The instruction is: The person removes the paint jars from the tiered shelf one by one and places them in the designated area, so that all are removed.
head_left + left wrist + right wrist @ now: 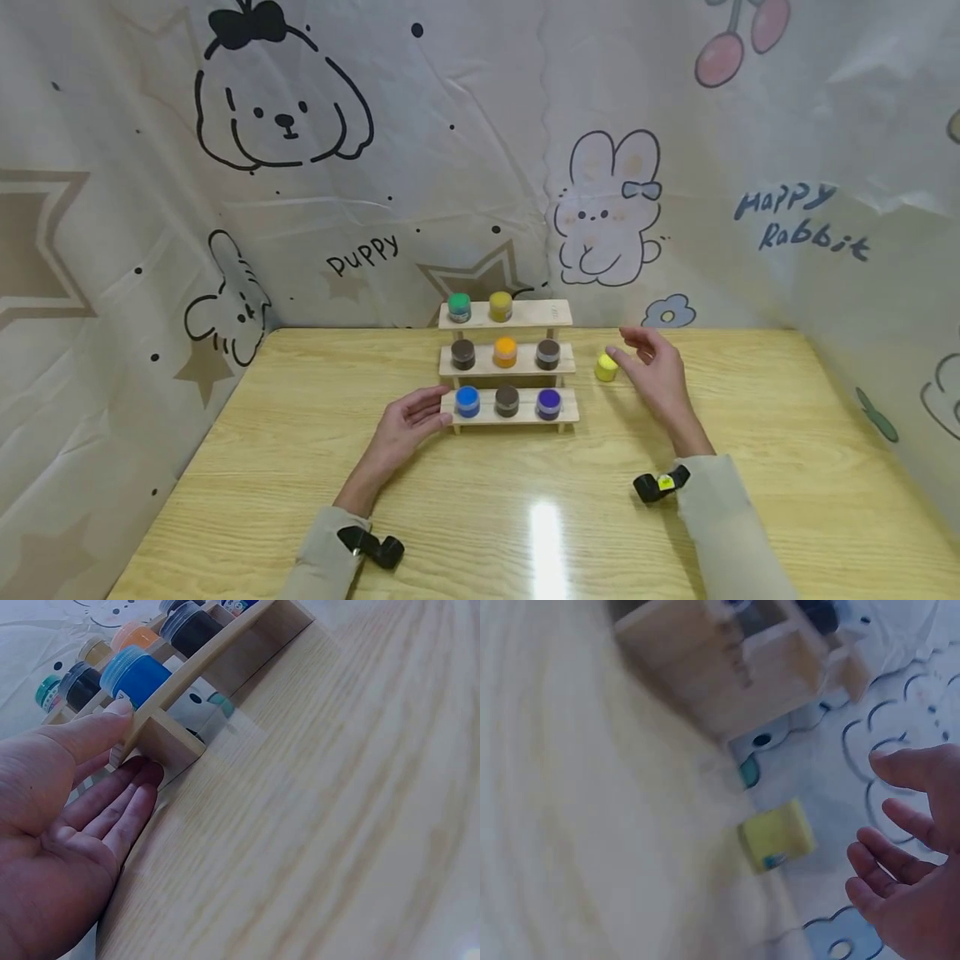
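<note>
A three-step wooden display rack [510, 421] stands on the table and carries small paint jars. My left hand [408, 427] holds the left end of its lowest step, thumb at the front corner beside the blue jar [139, 675] and fingers against the end from the other side. Right of the rack, a yellow jar [606, 367] rests on the tabletop. Beside that jar is my right hand [660, 375], fingers loosely bent and parted from the thumb. The right wrist view shows a gap between the yellow jar [778, 834] and the fingers [885, 862].
On the top step are a green jar [459, 307] and a dark yellow jar [500, 307]. An orange jar [506, 352] sits between two dark jars on the middle step. The lowest step also bears a dark jar [507, 401] and a purple jar [549, 404]. Printed cloth [465, 183] hangs behind.
</note>
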Demonstrator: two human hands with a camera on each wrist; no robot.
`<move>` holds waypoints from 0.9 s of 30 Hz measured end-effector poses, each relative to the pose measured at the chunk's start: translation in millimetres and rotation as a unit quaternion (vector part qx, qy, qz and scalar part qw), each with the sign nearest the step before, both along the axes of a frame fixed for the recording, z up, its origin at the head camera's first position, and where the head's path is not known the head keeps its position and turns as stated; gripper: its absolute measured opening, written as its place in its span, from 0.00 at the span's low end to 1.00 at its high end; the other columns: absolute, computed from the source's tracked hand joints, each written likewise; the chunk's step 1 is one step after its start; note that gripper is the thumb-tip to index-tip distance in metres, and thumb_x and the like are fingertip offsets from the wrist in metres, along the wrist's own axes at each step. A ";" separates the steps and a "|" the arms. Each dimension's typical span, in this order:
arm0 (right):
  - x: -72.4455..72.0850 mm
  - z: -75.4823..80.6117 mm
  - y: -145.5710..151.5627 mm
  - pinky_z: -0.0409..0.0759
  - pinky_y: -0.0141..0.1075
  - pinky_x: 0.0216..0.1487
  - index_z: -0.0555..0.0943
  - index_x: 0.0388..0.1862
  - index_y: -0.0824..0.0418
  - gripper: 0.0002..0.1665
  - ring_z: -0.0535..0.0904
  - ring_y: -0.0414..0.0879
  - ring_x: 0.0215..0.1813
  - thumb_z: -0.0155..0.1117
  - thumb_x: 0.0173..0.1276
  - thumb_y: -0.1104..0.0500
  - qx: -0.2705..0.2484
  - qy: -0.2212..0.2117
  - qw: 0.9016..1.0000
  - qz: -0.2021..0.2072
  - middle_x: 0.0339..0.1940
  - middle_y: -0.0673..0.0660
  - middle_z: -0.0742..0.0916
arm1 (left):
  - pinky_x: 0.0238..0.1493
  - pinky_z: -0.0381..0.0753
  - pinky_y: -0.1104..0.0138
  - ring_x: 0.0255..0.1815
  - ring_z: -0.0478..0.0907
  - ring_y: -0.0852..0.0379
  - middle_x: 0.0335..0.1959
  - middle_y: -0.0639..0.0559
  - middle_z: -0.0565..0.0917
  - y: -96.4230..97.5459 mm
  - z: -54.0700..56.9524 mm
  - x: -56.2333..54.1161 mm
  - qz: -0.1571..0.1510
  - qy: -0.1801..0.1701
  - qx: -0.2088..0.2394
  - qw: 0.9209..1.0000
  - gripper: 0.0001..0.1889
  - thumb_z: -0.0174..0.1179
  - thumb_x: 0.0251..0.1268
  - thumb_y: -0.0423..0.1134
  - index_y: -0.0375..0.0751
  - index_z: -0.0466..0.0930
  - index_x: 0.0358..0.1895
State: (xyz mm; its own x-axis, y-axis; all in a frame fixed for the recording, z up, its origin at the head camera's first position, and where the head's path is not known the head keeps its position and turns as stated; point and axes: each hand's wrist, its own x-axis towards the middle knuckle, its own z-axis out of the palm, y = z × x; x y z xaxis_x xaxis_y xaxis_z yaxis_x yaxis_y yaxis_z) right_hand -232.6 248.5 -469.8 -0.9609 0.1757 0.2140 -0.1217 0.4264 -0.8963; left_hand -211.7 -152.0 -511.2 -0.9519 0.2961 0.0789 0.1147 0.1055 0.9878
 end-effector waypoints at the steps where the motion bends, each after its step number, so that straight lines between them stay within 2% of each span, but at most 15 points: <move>1: 0.8 5.3 -2.8 0.68 0.53 0.74 0.76 0.66 0.69 0.30 0.74 0.60 0.68 0.70 0.73 0.53 -0.001 0.013 1.000 -0.001 0.64 0.67 0.80 | 0.62 0.79 0.67 0.66 0.76 0.39 0.66 0.34 0.78 -0.3 0.2 0.4 0.000 -0.002 0.002 1.000 0.25 0.67 0.69 0.30 0.30 0.76 0.67; 3: 6.3 20.9 -10.5 0.69 0.54 0.73 0.75 0.66 0.70 0.28 0.74 0.61 0.68 0.69 0.74 0.56 -0.008 0.037 0.999 0.004 0.64 0.68 0.80 | 0.62 0.79 0.67 0.67 0.75 0.38 0.66 0.34 0.78 -0.5 0.7 1.3 0.000 -0.007 0.003 1.000 0.25 0.67 0.69 0.29 0.29 0.75 0.67; 7: 11.4 41.3 -21.5 0.72 0.52 0.71 0.76 0.65 0.70 0.25 0.76 0.59 0.67 0.67 0.75 0.58 -0.025 0.075 0.996 0.028 0.63 0.66 0.81 | 0.62 0.79 0.67 0.67 0.75 0.38 0.66 0.33 0.78 0.6 0.0 1.6 -0.003 -0.009 0.008 1.000 0.25 0.67 0.69 0.29 0.29 0.75 0.67; 11: 5.8 53.3 -36.3 0.73 0.48 0.71 0.77 0.65 0.67 0.24 0.77 0.56 0.66 0.67 0.76 0.57 -0.029 0.095 0.993 0.066 0.63 0.63 0.82 | 0.62 0.79 0.67 0.67 0.75 0.39 0.66 0.34 0.78 0.1 0.8 -0.5 -0.002 -0.001 0.004 1.000 0.24 0.67 0.69 0.29 0.29 0.76 0.67; 17: -6.5 70.0 -58.1 0.72 0.50 0.72 0.76 0.65 0.68 0.25 0.77 0.58 0.65 0.68 0.74 0.60 -0.038 0.101 0.988 0.114 0.63 0.65 0.81 | 0.62 0.78 0.67 0.68 0.75 0.40 0.66 0.35 0.78 3.5 5.7 -4.5 -0.001 0.000 -0.003 1.000 0.24 0.67 0.69 0.30 0.30 0.76 0.67; 21: -15.9 75.0 -70.7 0.71 0.48 0.72 0.76 0.67 0.65 0.27 0.77 0.56 0.65 0.69 0.73 0.58 -0.033 0.094 0.986 0.131 0.64 0.64 0.81 | 0.63 0.78 0.68 0.67 0.75 0.41 0.66 0.35 0.78 5.5 4.7 -4.3 -0.005 0.001 -0.001 1.000 0.25 0.67 0.69 0.31 0.30 0.76 0.67; 27: -28.9 80.5 -89.9 0.70 0.46 0.73 0.75 0.67 0.64 0.30 0.77 0.53 0.65 0.72 0.71 0.56 -0.020 0.073 0.986 0.151 0.63 0.63 0.82 | 0.60 0.78 0.71 0.66 0.76 0.42 0.66 0.35 0.78 3.6 2.0 -1.6 0.007 0.002 -0.005 1.000 0.24 0.67 0.69 0.29 0.29 0.76 0.67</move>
